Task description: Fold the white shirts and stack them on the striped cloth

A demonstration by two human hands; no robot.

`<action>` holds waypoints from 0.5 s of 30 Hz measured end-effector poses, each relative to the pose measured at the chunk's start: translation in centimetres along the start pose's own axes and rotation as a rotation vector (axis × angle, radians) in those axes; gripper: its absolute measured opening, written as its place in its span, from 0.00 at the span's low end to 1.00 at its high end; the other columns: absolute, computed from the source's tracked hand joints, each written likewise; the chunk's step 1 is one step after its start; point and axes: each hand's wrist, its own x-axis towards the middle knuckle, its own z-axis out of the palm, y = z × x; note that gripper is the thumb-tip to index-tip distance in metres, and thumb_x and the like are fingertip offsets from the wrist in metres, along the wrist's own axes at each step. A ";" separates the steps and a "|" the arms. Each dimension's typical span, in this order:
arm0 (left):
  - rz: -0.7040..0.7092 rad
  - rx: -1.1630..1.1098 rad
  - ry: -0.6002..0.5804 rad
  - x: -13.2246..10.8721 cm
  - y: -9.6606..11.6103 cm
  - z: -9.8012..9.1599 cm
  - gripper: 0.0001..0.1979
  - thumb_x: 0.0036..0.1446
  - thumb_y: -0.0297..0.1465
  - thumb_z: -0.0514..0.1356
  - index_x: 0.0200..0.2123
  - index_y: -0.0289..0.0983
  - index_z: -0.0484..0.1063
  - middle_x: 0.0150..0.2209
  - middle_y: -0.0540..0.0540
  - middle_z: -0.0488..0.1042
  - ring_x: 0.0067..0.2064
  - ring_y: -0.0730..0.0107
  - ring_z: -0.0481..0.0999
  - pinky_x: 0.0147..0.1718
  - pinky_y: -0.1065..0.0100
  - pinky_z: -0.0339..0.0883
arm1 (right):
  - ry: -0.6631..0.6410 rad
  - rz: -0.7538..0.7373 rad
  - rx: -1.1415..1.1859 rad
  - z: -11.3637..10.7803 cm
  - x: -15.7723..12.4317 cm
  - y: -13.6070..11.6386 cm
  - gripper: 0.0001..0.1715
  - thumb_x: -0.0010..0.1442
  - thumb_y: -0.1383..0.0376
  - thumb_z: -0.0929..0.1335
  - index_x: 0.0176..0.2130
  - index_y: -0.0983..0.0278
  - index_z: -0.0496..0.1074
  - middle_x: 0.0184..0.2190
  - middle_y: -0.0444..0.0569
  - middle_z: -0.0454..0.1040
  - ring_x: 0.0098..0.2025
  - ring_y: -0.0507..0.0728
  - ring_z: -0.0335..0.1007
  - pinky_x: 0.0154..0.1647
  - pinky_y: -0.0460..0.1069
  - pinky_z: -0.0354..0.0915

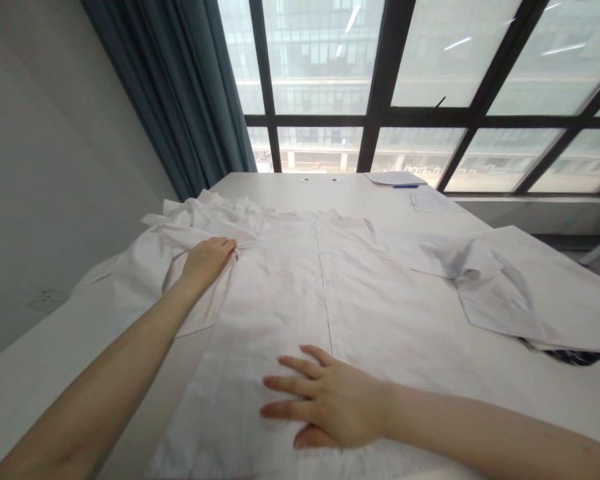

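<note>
A white button-front shirt (280, 293) lies spread on the white table, its collar at the far end and its button line running down the middle. My left hand (210, 259) is at the shirt's left side near the sleeve, fingers curled closed on the fabric; the fingertips are partly hidden. Flat on the lower front of the shirt, my right hand (330, 400) rests with fingers spread. The right sleeve (495, 280) is stretched out and bunched on that side. The left sleeve lies crumpled beneath and beyond my left hand.
More crumpled white cloth (205, 210) is heaped at the far left. Papers (395, 178) and a blue pen (405, 187) lie at the table's far edge (275, 175). A dark patterned item (575, 357) shows at the right. A blue curtain (180, 87) and windows stand behind.
</note>
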 end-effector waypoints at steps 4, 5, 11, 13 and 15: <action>-0.089 0.004 -0.044 1.2 -0.3 0.3 0.15 0.64 0.29 0.46 0.42 0.35 0.72 0.42 0.37 0.74 0.48 0.53 0.71 0.44 0.59 0.66 | -0.005 0.006 0.047 0.0 -0.4 -0.3 0.30 0.70 0.50 0.57 0.66 0.57 0.56 0.69 0.46 0.53 0.71 0.60 0.40 0.69 0.63 0.40; -0.105 0.006 -0.054 1.5 -0.2 0.2 0.15 0.64 0.28 0.47 0.41 0.34 0.72 0.42 0.36 0.74 0.48 0.52 0.71 0.43 0.59 0.66 | -0.007 0.012 0.067 -0.1 -0.3 -0.4 0.31 0.70 0.50 0.57 0.66 0.57 0.56 0.69 0.47 0.53 0.71 0.60 0.39 0.69 0.63 0.40; -0.248 -0.114 0.092 3.1 3.3 -2.5 0.16 0.60 0.26 0.49 0.44 0.31 0.74 0.49 0.30 0.70 0.53 0.43 0.66 0.47 0.49 0.64 | 0.025 0.032 0.207 -2.4 0.1 1.2 0.29 0.70 0.56 0.59 0.65 0.61 0.56 0.65 0.49 0.62 0.68 0.54 0.51 0.68 0.55 0.45; -0.191 -0.163 0.095 3.4 5.9 -3.1 0.17 0.61 0.26 0.49 0.48 0.33 0.73 0.51 0.34 0.69 0.55 0.49 0.66 0.51 0.53 0.63 | 0.116 0.138 0.127 -3.5 -0.1 3.5 0.26 0.69 0.61 0.59 0.64 0.64 0.58 0.63 0.52 0.64 0.66 0.53 0.54 0.67 0.55 0.48; -0.103 -0.294 0.001 3.4 8.7 -2.9 0.18 0.64 0.28 0.48 0.54 0.31 0.69 0.55 0.34 0.68 0.57 0.54 0.67 0.55 0.57 0.61 | 0.221 0.321 -0.032 -4.2 -0.7 6.4 0.25 0.69 0.66 0.57 0.63 0.64 0.60 0.63 0.54 0.64 0.66 0.56 0.54 0.66 0.59 0.48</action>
